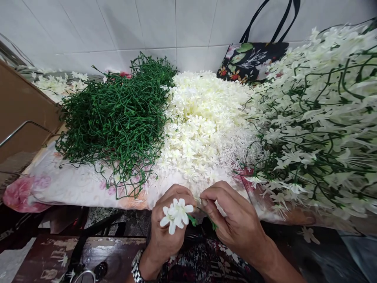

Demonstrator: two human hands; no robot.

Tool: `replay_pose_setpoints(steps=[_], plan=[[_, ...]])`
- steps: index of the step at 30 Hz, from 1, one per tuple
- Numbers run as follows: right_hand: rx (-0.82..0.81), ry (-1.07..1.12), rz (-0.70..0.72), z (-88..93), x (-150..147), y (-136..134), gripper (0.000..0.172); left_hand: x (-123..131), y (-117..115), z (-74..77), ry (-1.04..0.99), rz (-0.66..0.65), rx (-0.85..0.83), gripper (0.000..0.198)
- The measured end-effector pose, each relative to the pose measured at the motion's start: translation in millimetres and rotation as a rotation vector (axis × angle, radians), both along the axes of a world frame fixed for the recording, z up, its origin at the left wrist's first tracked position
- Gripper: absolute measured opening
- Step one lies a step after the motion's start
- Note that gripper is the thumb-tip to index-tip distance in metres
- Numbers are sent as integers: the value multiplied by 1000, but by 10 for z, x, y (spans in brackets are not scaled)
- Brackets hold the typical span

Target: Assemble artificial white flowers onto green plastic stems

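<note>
My left hand [165, 228] is closed round a green plastic stem [193, 220] with white artificial flowers [176, 214] fitted on it. My right hand [232, 220] pinches a small white piece against the stem's tip, fingertips touching those of the left hand. Both hands hover at the near edge of a floral cloth [59, 184]. On the cloth lie a tangled heap of bare green stems [118, 114] and, just beyond my hands, a pile of loose white flower heads [203, 122].
A big heap of assembled white flower sprays [321, 118] fills the right side. A black floral bag [250, 61] leans on the white tiled wall. A cardboard box [20, 106] stands at the left. More white flowers [55, 84] lie at the back left.
</note>
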State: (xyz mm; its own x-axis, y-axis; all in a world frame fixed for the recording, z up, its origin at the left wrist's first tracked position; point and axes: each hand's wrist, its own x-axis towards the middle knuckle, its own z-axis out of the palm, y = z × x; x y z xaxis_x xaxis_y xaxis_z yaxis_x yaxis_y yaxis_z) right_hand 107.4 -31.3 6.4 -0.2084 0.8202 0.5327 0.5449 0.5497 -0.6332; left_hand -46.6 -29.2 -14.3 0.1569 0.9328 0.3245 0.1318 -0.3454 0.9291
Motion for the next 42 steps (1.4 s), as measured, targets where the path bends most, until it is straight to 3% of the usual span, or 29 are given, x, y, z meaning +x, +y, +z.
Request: replay_pose_setpoints(steps=[9,19,23,30,33,37,42], plan=[[-20,50,42,16,1,-17,13,-16,-11,42,79,-61,158,20],[-29,57,61,10,-1,-34,14,-59,-71,-33,105,-95,145,16],[-43,87,46,-1,-13,-44,14,-48,-52,14,121,-80,151,16],[-59,98,46,-12,-21,-50,13,48,4,154,69,68,47,8],[-61,101,36,-19,-43,-63,13,93,-8,108,-40,115,-37,9],[-119,122,47,-18,-26,-67,6,114,-37,-23,-306,160,-300,3],[-101,79,82,1,21,-27,30,139,-48,-95,-431,173,-392,10]])
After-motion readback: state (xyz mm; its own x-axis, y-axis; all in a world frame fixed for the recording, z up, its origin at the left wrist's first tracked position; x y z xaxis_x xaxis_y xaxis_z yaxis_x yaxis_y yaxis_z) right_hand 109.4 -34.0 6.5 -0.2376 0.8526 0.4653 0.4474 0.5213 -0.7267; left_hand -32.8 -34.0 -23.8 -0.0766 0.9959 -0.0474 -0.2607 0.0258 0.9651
